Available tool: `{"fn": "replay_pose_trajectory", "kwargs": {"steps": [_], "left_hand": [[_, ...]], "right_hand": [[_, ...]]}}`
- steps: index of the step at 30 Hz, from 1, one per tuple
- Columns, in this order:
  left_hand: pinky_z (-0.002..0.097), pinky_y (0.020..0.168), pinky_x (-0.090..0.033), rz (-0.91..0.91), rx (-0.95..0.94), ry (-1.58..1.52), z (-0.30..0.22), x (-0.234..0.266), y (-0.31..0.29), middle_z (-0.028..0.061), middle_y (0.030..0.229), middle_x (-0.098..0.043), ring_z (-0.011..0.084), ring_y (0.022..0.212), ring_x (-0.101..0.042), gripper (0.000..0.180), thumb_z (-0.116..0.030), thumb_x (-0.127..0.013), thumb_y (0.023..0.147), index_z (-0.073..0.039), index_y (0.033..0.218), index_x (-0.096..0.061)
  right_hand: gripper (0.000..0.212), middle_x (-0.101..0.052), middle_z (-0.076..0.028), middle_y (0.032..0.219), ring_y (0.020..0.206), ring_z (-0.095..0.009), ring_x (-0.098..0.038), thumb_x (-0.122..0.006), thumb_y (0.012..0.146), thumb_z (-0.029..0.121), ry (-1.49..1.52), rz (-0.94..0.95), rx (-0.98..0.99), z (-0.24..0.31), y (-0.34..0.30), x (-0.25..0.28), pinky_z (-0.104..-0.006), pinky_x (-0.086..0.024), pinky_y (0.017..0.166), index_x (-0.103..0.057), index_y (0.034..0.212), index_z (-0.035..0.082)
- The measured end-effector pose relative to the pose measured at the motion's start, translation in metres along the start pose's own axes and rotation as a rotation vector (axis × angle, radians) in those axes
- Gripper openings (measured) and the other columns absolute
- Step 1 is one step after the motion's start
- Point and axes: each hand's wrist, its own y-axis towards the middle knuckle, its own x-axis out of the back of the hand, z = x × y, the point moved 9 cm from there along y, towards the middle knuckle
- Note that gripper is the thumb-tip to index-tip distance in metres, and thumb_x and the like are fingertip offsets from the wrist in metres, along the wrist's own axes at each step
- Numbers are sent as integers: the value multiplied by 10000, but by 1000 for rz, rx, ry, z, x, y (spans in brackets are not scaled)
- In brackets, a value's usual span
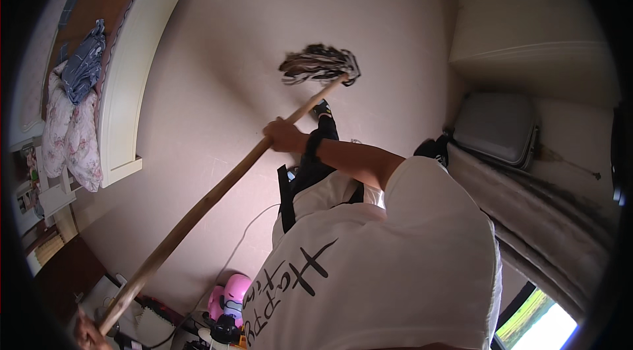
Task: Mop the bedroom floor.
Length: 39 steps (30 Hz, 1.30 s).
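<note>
A string mop with a long wooden pole (217, 195) slants across the view from lower left to upper middle. Its head of dark and pale strands (318, 64) lies spread on the floor, slightly blurred. My right hand (285, 136), with a dark band at the wrist, is wrapped round the pole fairly near the mop head. At the lower left rim, my left hand (89, 331) grips the pole's upper end; part of it is cut off by the dark edge. One of my feet, in a dark shoe (322, 109), stands just below the mop head.
On the left stands a bed with a cream frame (135, 73), holding floral bedding (69, 132) and blue-grey cloth (86, 63). A grey suitcase (496, 127) and a long curtain (527, 202) are at right. A pink object (232, 294) and a cable (242, 238) lie low left of me.
</note>
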Motion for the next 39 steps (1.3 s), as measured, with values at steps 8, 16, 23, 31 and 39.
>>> {"fn": "replay_pose_trajectory", "kwargs": {"steps": [8,16,23,31,39], "left_hand": [[314,344,-254,334,-571,95,-46,-229,-30,58,369,-321,207,308,-327,421,-160,-651,706,-84,438,-336],[302,341,-267,255,-471,224,61,-175,5,57,365,-345,202,310,-355,382,-142,-655,694,-75,432,-386],[314,397,-236,46,-3,467,232,43,19,87,446,-320,187,377,-292,330,-54,-561,765,14,511,-361],[326,384,-258,69,257,834,283,134,-87,83,463,-361,175,377,-330,143,-19,-486,793,34,669,-533],[356,355,-236,28,849,1021,260,154,-208,101,406,-342,238,328,-324,362,-51,-541,785,-8,471,-365]], "right_hand": [[108,-527,-99,590,650,-297,-520,-586,554,172,-288,-128,-488,-166,-203,3,-400,-402,615,-512,563,94],[67,-528,-149,573,613,-327,-525,-521,610,78,-195,-188,-397,-93,-100,-56,-416,-420,598,-523,551,47],[135,-539,-94,627,665,-292,-526,-641,563,109,94,96,-13,147,129,-161,-379,-396,648,-515,598,75],[84,-522,-78,564,609,-248,-513,-562,612,69,142,173,418,316,301,-252,-360,-362,649,-533,534,77],[38,-559,-118,628,690,-322,-509,-530,574,36,119,655,687,435,287,-422,-383,-403,671,-548,581,69]]}}
